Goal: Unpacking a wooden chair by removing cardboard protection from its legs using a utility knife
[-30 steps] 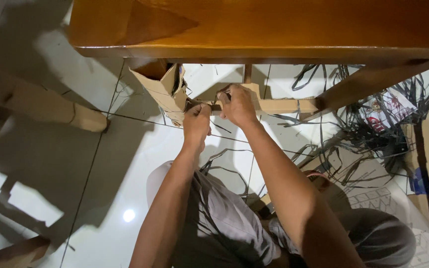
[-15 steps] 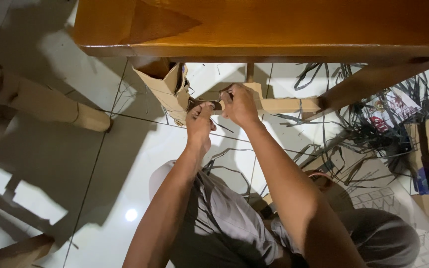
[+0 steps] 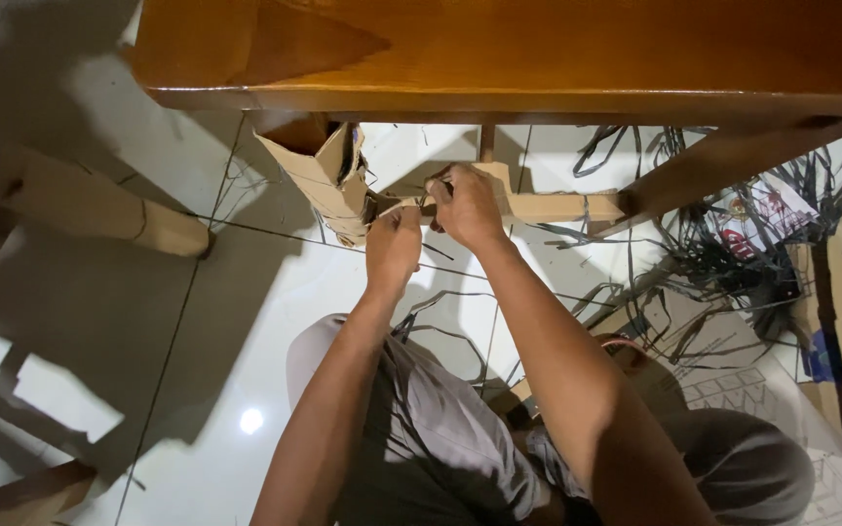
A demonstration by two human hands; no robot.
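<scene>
I look down under a wooden table (image 3: 538, 54). One table leg is wrapped in brown cardboard (image 3: 328, 180), and a cardboard-wrapped crossbar (image 3: 557, 206) runs right from it. My left hand (image 3: 394, 245) and my right hand (image 3: 467, 203) are close together at the joint between leg and crossbar. Both pinch a thin strip of strapping (image 3: 403, 205) at the cardboard wrap. My fingers hide the strip's ends.
Another cardboard-wrapped leg (image 3: 90, 200) lies at the left on the white tiled floor (image 3: 236, 321). A tangle of dark plastic strapping (image 3: 733, 253) and printed packaging sits at the right, beside flat cardboard sheets (image 3: 840, 321). My knees in grey shorts (image 3: 460, 458) are below.
My hands stay at the same joint; the left hand has shifted slightly down and closer to the leg. Little else differs.
</scene>
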